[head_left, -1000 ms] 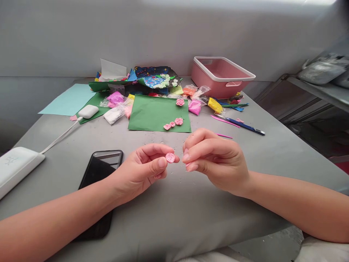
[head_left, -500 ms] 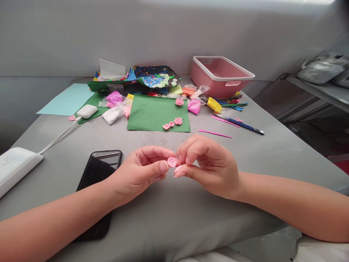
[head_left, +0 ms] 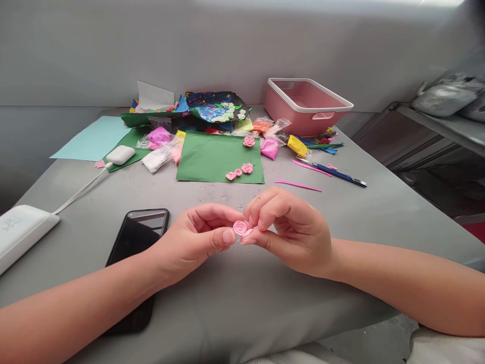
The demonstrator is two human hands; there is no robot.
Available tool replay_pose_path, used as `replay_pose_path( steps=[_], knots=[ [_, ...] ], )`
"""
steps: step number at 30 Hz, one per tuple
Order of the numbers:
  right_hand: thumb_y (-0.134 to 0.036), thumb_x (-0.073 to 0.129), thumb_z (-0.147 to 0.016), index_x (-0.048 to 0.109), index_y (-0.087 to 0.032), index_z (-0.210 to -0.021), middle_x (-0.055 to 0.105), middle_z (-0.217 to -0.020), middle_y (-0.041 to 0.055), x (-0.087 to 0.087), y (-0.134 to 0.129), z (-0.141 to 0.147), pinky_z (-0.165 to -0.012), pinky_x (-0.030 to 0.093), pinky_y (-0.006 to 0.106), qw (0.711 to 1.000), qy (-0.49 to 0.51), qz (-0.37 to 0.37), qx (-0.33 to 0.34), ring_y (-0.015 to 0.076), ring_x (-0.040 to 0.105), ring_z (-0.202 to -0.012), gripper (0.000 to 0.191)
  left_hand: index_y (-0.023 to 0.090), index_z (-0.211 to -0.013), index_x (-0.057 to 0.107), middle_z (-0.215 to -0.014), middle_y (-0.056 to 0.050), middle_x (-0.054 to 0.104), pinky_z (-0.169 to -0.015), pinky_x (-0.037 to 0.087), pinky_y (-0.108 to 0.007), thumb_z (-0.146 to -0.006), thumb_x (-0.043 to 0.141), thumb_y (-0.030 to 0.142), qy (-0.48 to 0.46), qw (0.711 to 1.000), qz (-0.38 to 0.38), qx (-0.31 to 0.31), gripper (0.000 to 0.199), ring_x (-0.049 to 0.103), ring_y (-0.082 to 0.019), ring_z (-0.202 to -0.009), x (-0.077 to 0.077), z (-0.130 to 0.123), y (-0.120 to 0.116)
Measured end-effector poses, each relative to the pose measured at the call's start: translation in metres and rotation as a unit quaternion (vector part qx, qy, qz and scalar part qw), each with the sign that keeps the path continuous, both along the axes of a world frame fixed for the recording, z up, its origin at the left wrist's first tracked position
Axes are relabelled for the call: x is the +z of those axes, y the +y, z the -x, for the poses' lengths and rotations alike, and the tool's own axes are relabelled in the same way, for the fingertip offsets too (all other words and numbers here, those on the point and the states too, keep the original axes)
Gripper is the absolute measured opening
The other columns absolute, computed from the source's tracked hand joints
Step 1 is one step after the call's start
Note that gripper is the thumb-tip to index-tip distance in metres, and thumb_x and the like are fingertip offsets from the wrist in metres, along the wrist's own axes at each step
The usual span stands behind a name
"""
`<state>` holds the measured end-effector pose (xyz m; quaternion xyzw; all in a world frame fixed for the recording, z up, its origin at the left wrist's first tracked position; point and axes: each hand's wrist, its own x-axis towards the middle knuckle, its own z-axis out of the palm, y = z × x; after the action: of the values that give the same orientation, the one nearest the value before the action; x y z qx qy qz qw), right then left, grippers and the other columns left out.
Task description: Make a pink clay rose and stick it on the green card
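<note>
Between the thumb and fingers of my left hand [head_left: 200, 235] is a small pink clay rose [head_left: 239, 228] with spiral petals. My right hand [head_left: 290, 230] pinches a flat pink clay petal [head_left: 246, 233], whose edge meets the rose's right side. Beyond the hands lies a green paper sheet [head_left: 212, 156]. One pink flower [head_left: 249, 142] sits near its upper right corner. Several smaller pink flowers, among them a ruffled one [head_left: 247, 168], form a row near its lower right edge.
A black phone [head_left: 132, 242] lies partly under my left forearm, near a white power bank [head_left: 26, 230]. Pink tools [head_left: 298, 185] and a blue cutter [head_left: 341, 175] lie right of the sheet. Bagged clay [head_left: 270, 148] and a pink basket [head_left: 303, 114] stand farther back.
The petal in my right hand has come up against the rose, where a small gap showed before. The rose has shifted slightly right and down.
</note>
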<state>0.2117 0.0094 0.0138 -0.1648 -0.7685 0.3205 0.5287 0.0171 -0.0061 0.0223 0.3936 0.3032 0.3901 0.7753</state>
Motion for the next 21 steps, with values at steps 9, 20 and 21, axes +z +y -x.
replay_pose_path(
  steps=[9,20,21],
  knots=[
    [-0.013,0.074,-0.084,0.052,-0.021,-0.085,0.059,-0.080,-0.0006,-0.0002,0.0000,0.0019,-0.064,0.055,0.026,1.000,0.003,0.013,0.007,0.0110,0.060,-0.072,0.023,0.028,-0.076,0.083,-0.074,0.003,0.077,-0.073,0.056,-0.020,-0.066,0.091,0.028,0.009,1.000,-0.018,0.010,0.014,0.067,-0.009,-0.074,0.0018,-0.0022,-0.0002],
    [-0.028,0.080,-0.081,0.052,-0.022,-0.085,0.058,-0.077,-0.0018,0.0014,0.0029,0.0014,-0.061,0.053,0.025,1.000,0.003,0.000,0.009,0.0104,0.058,-0.068,0.029,0.029,-0.083,0.083,-0.073,0.004,0.075,-0.065,0.053,-0.014,-0.072,0.087,0.026,-0.012,0.999,-0.031,-0.008,0.012,0.062,-0.005,-0.065,0.0020,-0.0005,-0.0017],
    [-0.025,0.079,-0.082,0.052,-0.022,-0.085,0.058,-0.077,-0.0017,0.0013,0.0027,0.0015,-0.061,0.054,0.025,1.000,0.003,0.000,0.009,0.0105,0.058,-0.068,0.027,0.029,-0.082,0.083,-0.072,0.004,0.074,-0.064,0.052,-0.013,-0.073,0.087,0.026,-0.012,0.999,-0.033,-0.011,0.011,0.061,-0.004,-0.064,0.0018,-0.0005,-0.0016]
  ],
)
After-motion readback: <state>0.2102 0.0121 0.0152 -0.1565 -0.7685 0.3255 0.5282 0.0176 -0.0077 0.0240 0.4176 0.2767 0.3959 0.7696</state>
